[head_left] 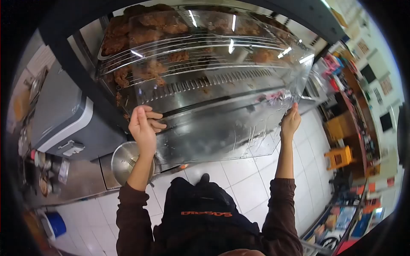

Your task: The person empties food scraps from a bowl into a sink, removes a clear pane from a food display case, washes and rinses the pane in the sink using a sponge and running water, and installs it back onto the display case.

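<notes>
A large clear plastic panel (213, 132) with wet streaks near its lower right hangs tilted in front of a metal display cabinet. My right hand (290, 121) grips the panel's right edge, fingers closed on it. At the panel's left edge is my left hand (145, 126), its fingers bent and apart from one another; whether they press on the panel is hard to tell. Behind the clear sheet, pieces of fried food (156, 70) lie on wire racks (192, 45), above a slotted metal strip.
A grey cool box (70, 115) stands at the left, beside a metal bowl (121, 164) on the steel counter (81, 179). Tiled floor (239, 179) shows below the panel. An orange stool (339, 158) and shelves are at the right; a blue bin (55, 224) is lower left.
</notes>
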The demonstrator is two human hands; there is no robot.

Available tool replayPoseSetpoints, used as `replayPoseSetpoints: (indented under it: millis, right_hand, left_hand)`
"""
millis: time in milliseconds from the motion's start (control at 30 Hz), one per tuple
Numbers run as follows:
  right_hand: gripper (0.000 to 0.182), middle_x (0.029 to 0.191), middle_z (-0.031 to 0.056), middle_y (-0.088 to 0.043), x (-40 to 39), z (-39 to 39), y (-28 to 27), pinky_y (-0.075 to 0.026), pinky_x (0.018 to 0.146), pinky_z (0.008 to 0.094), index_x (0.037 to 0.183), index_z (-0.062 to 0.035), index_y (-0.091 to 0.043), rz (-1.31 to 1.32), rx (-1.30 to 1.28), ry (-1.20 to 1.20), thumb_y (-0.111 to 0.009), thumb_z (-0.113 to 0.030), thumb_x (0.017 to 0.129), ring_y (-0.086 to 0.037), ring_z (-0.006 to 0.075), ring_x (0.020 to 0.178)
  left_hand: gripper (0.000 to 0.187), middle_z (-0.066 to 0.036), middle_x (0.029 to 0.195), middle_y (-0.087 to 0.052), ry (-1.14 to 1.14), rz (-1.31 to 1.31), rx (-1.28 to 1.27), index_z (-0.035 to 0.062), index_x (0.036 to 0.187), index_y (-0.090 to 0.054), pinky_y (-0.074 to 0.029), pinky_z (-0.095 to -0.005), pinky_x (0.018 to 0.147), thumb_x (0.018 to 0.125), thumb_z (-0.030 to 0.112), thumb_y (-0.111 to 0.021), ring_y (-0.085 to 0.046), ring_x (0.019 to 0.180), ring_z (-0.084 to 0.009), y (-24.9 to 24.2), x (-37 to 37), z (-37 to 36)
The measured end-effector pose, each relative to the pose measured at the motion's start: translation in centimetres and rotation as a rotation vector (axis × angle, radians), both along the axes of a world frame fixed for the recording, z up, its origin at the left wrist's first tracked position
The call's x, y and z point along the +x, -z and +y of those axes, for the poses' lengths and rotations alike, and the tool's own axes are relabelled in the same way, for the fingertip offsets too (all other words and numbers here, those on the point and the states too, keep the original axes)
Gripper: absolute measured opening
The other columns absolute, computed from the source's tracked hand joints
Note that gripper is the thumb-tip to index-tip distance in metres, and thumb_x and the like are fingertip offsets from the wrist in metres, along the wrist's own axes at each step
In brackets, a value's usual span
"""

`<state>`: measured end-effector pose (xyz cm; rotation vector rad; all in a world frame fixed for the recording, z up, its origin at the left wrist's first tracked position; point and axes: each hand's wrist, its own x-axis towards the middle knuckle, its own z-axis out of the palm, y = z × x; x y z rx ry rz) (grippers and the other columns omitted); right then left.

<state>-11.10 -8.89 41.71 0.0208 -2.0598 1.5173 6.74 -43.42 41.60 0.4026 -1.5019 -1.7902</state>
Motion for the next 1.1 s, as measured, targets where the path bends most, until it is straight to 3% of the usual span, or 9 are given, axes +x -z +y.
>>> replayPoseSetpoints:
  millis: [100,167,267,333,1100]
  right_hand:
    - [0.048,0.044,-0.0035,-0.030,-5.7,-1.8,0.4,-0.027,0.029,0.0227,0.055,-0.0097,-0.034,0.034,-0.028,-0.094,-0.035,-0.043,0.090,-0.029,0.0051,0.035]
    - [0.046,0.045,-0.0038,-0.030,-8.6,-2.6,2.0,-0.027,0.029,0.0224,0.057,-0.0097,-0.035,0.163,0.112,-0.092,-0.034,-0.042,0.090,-0.030,0.0049,0.035]
    - [0.045,0.048,-0.0035,-0.031,-9.5,-5.2,2.0,-0.025,0.031,0.0208,0.058,-0.0098,-0.034,0.105,-0.157,-0.245,-0.036,-0.042,0.090,-0.030,0.0044,0.036]
    - [0.046,0.047,-0.0039,-0.030,-9.9,-6.3,2.1,-0.024,0.034,0.0215,0.057,-0.0083,-0.035,0.111,-0.155,-0.242,-0.036,-0.039,0.091,-0.030,0.0039,0.039]
    - [0.047,0.047,-0.0011,-0.035,-12.3,-10.3,1.7,-0.024,0.031,0.0203,0.059,-0.0077,-0.035,0.161,-0.337,-0.295,-0.034,-0.043,0.090,-0.032,0.0057,0.035]
  left_hand:
    - [0.030,-0.007,0.063,-0.056,-0.122,0.045,-0.033,0.0031,0.087,-0.048,-0.036,-0.0181,0.032,0.093,0.029,-0.032,-0.052,0.040,-0.0121,1.0,-2.1,-0.4]
    - [0.030,-0.007,0.062,-0.056,-0.238,0.072,-0.063,0.0030,0.087,-0.047,-0.037,-0.0184,0.033,0.092,0.029,-0.033,-0.052,0.040,-0.0128,1.3,-2.8,-1.1]
    - [0.029,-0.008,0.062,-0.056,-0.314,0.092,-0.090,0.0034,0.086,-0.047,-0.038,-0.0192,0.034,0.092,0.030,-0.035,-0.053,0.041,-0.0137,2.3,-3.5,-2.1]
    - [0.030,-0.008,0.062,-0.056,-0.378,0.089,-0.116,0.0039,0.086,-0.046,-0.039,-0.0206,0.034,0.092,0.031,-0.035,-0.053,0.041,-0.0146,2.3,-3.8,-2.2]
    - [0.028,-0.008,0.059,-0.054,-0.451,0.196,-0.171,0.0049,0.085,-0.043,-0.042,-0.0218,0.033,0.092,0.030,-0.034,-0.050,0.037,-0.0150,2.3,-6.5,-5.1]
